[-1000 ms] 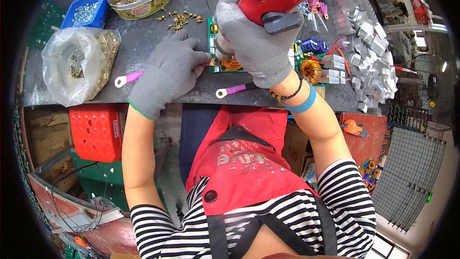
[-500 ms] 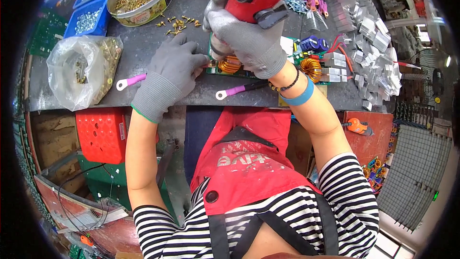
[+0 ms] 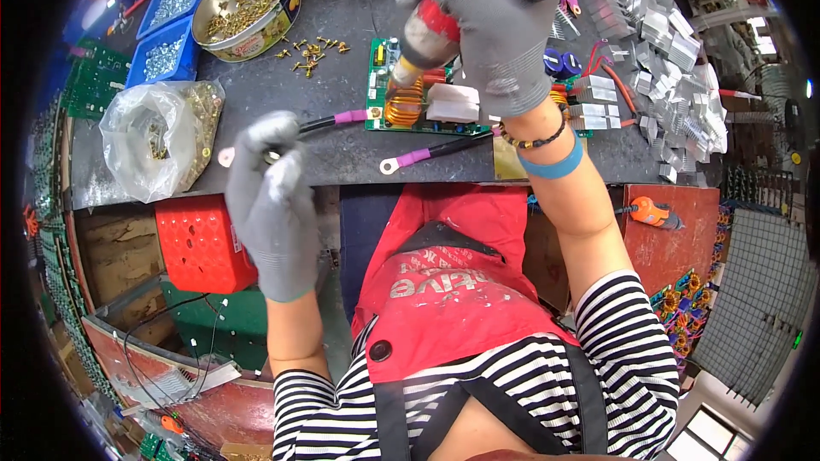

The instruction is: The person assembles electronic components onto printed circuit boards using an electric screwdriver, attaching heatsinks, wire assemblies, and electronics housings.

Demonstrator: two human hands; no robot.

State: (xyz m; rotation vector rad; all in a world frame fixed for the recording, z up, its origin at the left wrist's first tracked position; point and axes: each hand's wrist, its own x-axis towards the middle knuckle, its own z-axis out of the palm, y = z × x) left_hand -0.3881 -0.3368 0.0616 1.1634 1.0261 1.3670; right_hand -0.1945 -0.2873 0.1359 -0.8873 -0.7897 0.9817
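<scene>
My right hand [image 3: 506, 47], in a grey glove, is wrapped round a red power screwdriver [image 3: 436, 27]. The tool tilts over the left part of a green circuit board [image 3: 374, 85], its tip near a copper-wound coil [image 3: 403, 104]. My gloved left hand [image 3: 278, 205] is raised at the table's front edge, thumb and fingers pinched on a small metal fastener [image 3: 272, 156]. Behind that hand runs a black cable with a purple sleeve [image 3: 348, 117], one end at the board's left edge. A second cable's ring lug [image 3: 389, 166] lies in front of the board.
Loose brass screws [image 3: 312, 53] lie beside a round tin [image 3: 243, 49] of screws. Blue bins [image 3: 162, 58] and a plastic bag [image 3: 141, 141] of fasteners stand at left. Silver heat sinks [image 3: 675, 77] crowd the right. Below the table are a red plastic stool [image 3: 201, 243] and an orange tool [image 3: 653, 212].
My left hand has drawn back from the board toward me and now pinches a small fastener. The right hand and screwdriver have lifted and shifted right, uncovering the board's left end.
</scene>
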